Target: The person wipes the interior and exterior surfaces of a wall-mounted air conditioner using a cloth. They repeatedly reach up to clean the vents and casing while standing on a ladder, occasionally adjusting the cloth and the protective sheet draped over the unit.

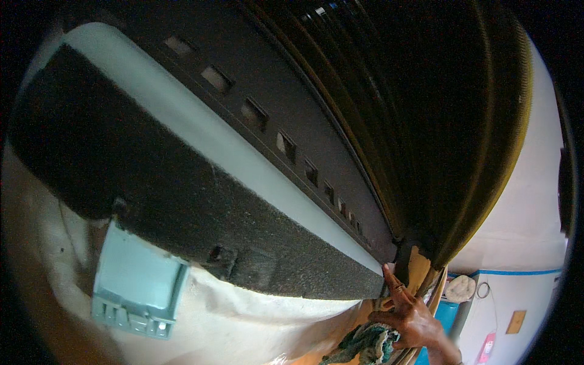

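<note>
1. Teal-green cloth (365, 344): bunched low in the view, directly under the fingers, partly cut off by the lower edge.
2. Right hand (410, 316): curled over the cloth, gripping its upper edge against the palm; index finger (389, 280) stretched straight up, tip touching the end of the dark rough band (201, 213).
3. Left hand: nowhere in view, so the right is the only hand near the cloth.
4. Key relation: cloth below and slightly left of the fingertips; the dark band begins right at the pointing fingertip and runs away up-left, its long axis slanting from lower right to upper left.
5. Pale blue-grey strip (201, 131): just above the band, following the same slant, starting above and left of the fingertip.
6. Dark panel with a row of small rectangular slots (286, 146): farther up from the fingers, again on the same diagonal.
7. Ribbed dark surface with yellowish edge (486, 152): above and right of the hand.
8. Pale blue-green plastic bracket (137, 286): well apart, far left of the fingers, on cream-coloured sheeting (243, 322).
9. White wall with a blue line (523, 274): to the right of the hand; small items there too blurred to tell.
</note>
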The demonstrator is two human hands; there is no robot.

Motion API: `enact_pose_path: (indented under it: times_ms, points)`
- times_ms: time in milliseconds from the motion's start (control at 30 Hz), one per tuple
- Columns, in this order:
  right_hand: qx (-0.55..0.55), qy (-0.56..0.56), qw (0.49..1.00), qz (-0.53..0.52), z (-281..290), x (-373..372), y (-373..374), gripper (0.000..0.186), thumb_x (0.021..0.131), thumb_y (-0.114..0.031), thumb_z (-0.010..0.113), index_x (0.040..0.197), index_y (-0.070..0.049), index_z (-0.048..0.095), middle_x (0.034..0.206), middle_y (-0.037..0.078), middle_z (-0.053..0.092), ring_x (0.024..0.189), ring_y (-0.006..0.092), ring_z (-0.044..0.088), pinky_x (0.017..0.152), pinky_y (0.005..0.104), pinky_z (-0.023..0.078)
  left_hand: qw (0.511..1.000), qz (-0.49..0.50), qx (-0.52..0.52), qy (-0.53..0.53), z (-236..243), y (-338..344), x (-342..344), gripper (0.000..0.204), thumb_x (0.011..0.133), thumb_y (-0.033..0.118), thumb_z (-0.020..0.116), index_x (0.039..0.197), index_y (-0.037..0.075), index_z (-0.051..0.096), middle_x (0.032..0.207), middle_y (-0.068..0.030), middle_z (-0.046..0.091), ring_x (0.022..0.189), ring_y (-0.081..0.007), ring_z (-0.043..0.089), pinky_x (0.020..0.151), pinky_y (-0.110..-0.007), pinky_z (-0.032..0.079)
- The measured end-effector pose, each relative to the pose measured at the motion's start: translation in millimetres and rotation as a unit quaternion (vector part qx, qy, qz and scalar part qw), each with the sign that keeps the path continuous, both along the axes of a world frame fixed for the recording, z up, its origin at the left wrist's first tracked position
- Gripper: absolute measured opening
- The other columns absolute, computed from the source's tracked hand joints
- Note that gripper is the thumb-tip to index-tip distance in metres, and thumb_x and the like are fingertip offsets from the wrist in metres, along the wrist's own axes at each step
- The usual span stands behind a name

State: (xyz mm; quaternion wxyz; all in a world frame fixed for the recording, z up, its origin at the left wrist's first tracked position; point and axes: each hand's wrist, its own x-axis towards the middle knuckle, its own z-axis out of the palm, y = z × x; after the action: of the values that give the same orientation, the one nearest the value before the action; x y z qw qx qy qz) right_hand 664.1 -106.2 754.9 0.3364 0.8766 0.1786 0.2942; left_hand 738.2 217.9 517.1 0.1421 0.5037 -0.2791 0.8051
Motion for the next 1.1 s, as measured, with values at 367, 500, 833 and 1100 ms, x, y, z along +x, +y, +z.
enact_pose_path:
  times_ms: [367,500,833,1100]
  points:
    - [0.005,-0.076,0.995,0.068,-7.4,3.9,8.7,0.046,0.059,-0.023,0.078,0.105,-0.020,0.079,0.158,0.030,0.022,0.141,0.0447,0.037,0.109,0.0449,0.042,0.999,0.012,0.003,0.037,2.6,-8.7,-15.7,0.012,0.091,0.013,0.065,0.085,0.004,0.072,0.075,-0.0110,0.068,0.076,-0.0260,0.069,0.070,-0.043,0.058]
    - [0.004,-0.104,0.991,0.080,-10.6,7.4,8.2,0.029,0.073,-0.020,0.074,0.102,-0.020,0.079,0.155,0.031,0.029,0.137,0.0453,0.043,0.107,0.0462,0.045,0.998,0.018,0.009,0.051,5.9,-19.5,-24.4,0.013,0.091,0.014,0.065,0.085,0.004,0.071,0.075,-0.0103,0.068,0.076,-0.0250,0.068,0.072,-0.044,0.057]
    - [-0.045,-0.167,0.974,0.147,-8.5,16.2,-12.8,0.029,0.077,-0.018,0.076,0.105,-0.011,0.074,0.149,0.035,0.035,0.126,0.0471,0.053,0.077,0.0382,0.062,0.995,0.049,0.028,0.087,15.4,-61.6,-44.4,0.015,0.092,0.017,0.066,0.084,0.005,0.069,0.075,-0.0087,0.068,0.077,-0.0225,0.068,0.077,-0.046,0.056]
    - [-0.029,-0.162,0.969,0.186,-9.9,24.2,-25.3,0.037,0.079,-0.014,0.075,0.108,0.007,0.067,0.145,0.038,0.037,0.125,0.0490,0.053,0.068,0.0393,0.063,0.990,0.076,0.040,0.112,17.1,-82.5,-63.9,0.017,0.092,0.019,0.067,0.083,0.005,0.068,0.074,-0.0075,0.068,0.077,-0.0205,0.068,0.080,-0.048,0.055]
